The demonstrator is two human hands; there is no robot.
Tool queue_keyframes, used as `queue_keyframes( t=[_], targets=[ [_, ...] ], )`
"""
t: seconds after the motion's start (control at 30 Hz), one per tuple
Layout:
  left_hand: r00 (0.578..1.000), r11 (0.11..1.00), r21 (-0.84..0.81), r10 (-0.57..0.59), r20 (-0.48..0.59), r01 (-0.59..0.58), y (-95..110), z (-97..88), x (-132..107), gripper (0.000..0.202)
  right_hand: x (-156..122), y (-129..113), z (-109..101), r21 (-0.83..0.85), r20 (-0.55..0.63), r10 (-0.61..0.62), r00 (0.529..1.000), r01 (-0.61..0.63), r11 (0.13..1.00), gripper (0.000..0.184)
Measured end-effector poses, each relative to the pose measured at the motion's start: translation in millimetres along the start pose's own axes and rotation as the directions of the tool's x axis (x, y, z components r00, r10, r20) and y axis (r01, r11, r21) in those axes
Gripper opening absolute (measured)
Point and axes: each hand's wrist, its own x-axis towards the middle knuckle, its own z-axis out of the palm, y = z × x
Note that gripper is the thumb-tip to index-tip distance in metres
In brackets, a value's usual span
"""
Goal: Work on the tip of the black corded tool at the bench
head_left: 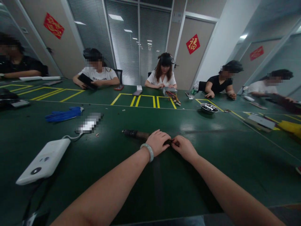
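A dark, rod-shaped tool with a brownish handle lies on the green table in front of me. My left hand, with a pale bangle on the wrist, is curled over the tool's right end. My right hand meets it from the right, fingertips pinched on a small dark part at that same end. What the fingers pinch is too small to make out.
A white power bank with a cable lies at the near left, blue gloves farther back. A metal bowl stands at the right, a water bottle behind it. Several other people sit round the table's far side.
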Motion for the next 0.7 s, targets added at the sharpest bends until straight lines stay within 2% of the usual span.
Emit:
queue_keyframes(
  t=[0.1, 0.23, 0.37, 0.5, 0.7],
  targets=[
    [0.999, 0.999, -0.017, 0.026, -0.034, -0.027, 0, -2.1, -3, 0.033, 2, 1, -1, -0.025, 0.013, 0.03, 0.999, -0.03, 0.999, 0.007],
    [0.996, 0.998, -0.037, 0.053, -0.069, -0.055, 1, -5.4, -6, 0.033, 5, 3, -5, -0.051, 0.049, -0.002, 0.999, 0.004, 0.999, 0.01],
    [0.994, 0.998, -0.049, 0.033, -0.109, -0.039, 2, -10.6, -8, 0.029, 1, 18, -21, -0.091, 0.073, 0.031, 0.997, -0.024, 0.996, 0.012],
    [0.989, 0.997, -0.07, -0.031, -0.144, 0.021, 2, -15.2, -9, 0.028, -21, 56, -52, -0.149, 0.057, 0.188, 0.981, -0.178, 0.973, 0.02],
    [0.989, 0.994, -0.089, -0.076, -0.127, 0.065, 2, -14.3, -9, 0.026, -74, 132, -110, -0.196, 0.007, 0.375, 0.927, -0.367, 0.91, 0.03]
  ],
)
